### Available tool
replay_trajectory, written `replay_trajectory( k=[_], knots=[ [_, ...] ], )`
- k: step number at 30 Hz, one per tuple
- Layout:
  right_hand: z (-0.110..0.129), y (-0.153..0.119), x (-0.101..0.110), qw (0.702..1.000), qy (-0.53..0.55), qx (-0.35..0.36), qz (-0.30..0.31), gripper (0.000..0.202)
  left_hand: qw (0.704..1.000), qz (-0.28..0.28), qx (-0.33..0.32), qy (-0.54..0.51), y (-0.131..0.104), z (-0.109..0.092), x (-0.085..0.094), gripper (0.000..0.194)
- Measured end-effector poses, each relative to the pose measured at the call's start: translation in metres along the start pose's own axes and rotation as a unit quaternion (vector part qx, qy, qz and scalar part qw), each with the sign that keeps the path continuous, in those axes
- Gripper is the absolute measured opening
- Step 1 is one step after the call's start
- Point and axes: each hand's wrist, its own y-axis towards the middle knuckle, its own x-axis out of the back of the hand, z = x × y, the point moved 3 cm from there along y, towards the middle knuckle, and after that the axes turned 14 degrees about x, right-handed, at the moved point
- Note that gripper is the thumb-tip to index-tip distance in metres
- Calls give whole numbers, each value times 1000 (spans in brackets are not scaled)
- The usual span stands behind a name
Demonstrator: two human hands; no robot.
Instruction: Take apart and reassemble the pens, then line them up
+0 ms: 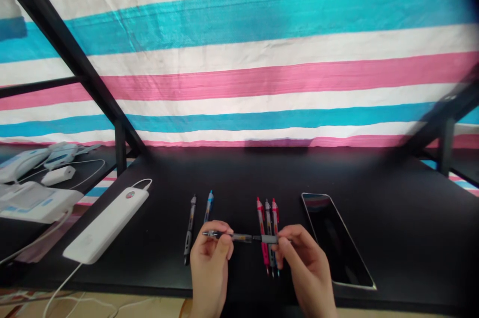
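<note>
Between thumb and fingers, my left hand point(211, 258) pinches the clear barrel point(241, 238) of a pen with a dark clip end. A grey grip piece point(268, 239) is pinched in my right hand point(309, 263), its dark tip pointing at the barrel's end; whether the two touch is too small to tell. Beneath the grip piece lie two red pens point(260, 210) point(276, 210) with a grey pen point(268, 210) between them. Left of my left hand rests another grey pen point(190, 230), and a blue pen point(208, 205) is partly hidden behind that hand.
A black phone point(339, 240) lies at right on the black table point(224, 173). On the left are a white power bank point(107, 225) with cables and, on a neighbouring surface, white devices point(41, 203). Black frame bars point(71, 53) and a striped sheet point(262, 78) stand behind.
</note>
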Motion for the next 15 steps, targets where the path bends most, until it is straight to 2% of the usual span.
replay_trajectory(
  k=[9,15],
  knots=[
    [3,1,3,989,91,19,-117,23,1000,7,-5,-10,0,-2,-2,27],
    [9,4,3,980,148,35,-128,22,999,-11,7,-33,1,-2,0,27]
  ],
)
